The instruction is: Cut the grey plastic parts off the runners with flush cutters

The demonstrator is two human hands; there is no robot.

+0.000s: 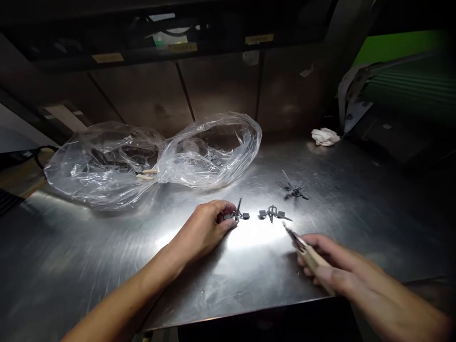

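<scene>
My left hand [208, 221] rests on the metal table, thumb and fingers pinched around a small dark grey moulded plastic piece [245, 216]. Part of that piece is hidden by the fingers. A similar grey plastic piece [272, 213] with thin stems lies just to its right. My right hand [333, 261] grips nippers [313, 260] by their beige handles. Their tip points up and left, close to the second piece but apart from it; blur keeps me from seeing whether the jaws are closed. Farther back lies a small heap of dark grey plastic scraps [296, 191].
Two clear plastic bags, a left one [89, 190] and a right one [213, 178], stand at the back left with grey parts inside. Beige handles [147, 175] show between them. A crumpled white wad [325, 137] lies back right. The table's front edge [231, 317] is near me.
</scene>
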